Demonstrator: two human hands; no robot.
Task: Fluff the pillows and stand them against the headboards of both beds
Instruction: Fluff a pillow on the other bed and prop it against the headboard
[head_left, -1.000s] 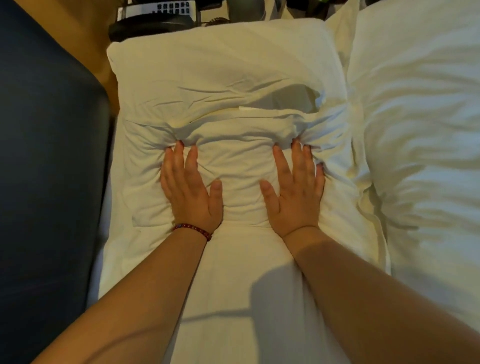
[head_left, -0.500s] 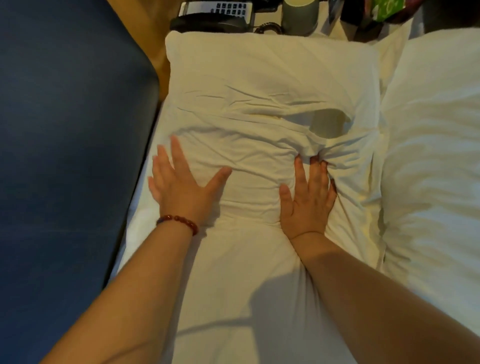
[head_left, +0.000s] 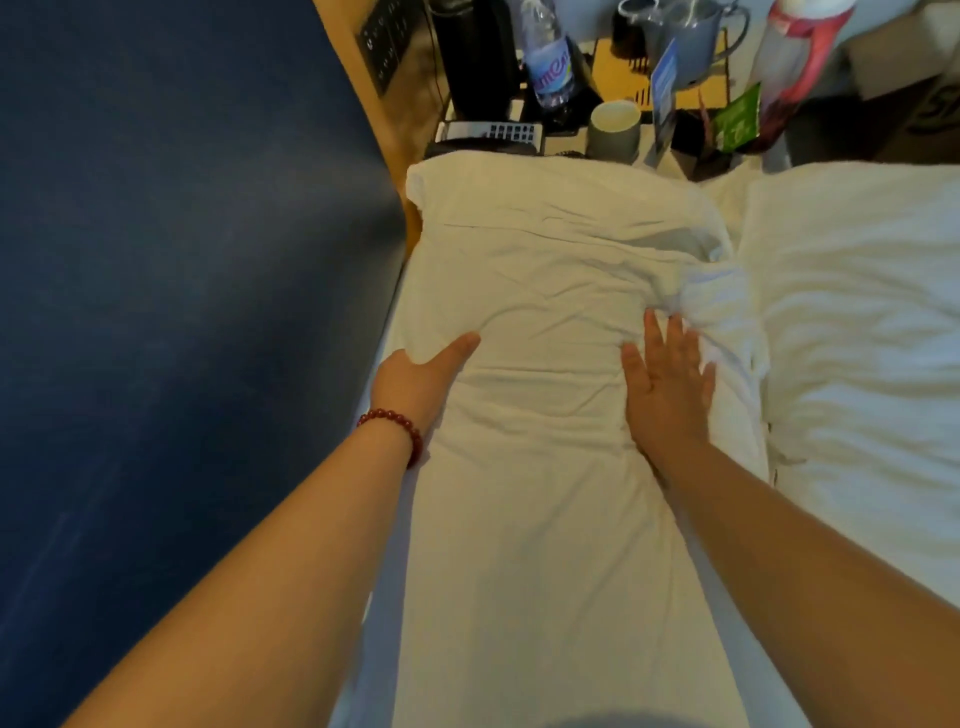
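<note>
A white pillow (head_left: 561, 260) lies lengthwise on the bed beside the dark blue padded headboard (head_left: 182, 312). My left hand (head_left: 415, 376), with a red bead bracelet on the wrist, holds the pillow's left edge. Its thumb lies on top and its fingers are hidden between the pillow and the headboard. My right hand (head_left: 667, 384) presses flat on the pillow's right half with fingers spread, just below a bunched fold in the case.
White bedding (head_left: 857, 338) fills the right side. Past the pillow's far end a nightstand holds a telephone (head_left: 491, 132), a grey cup (head_left: 614, 124), a water bottle (head_left: 550, 57), a grey kettle (head_left: 685, 41) and a red bottle (head_left: 795, 62).
My left hand slid off the top of the pillow to its left edge, and its fingers went out of sight behind it. My right hand stayed flat on the pillow. More of the nightstand shows.
</note>
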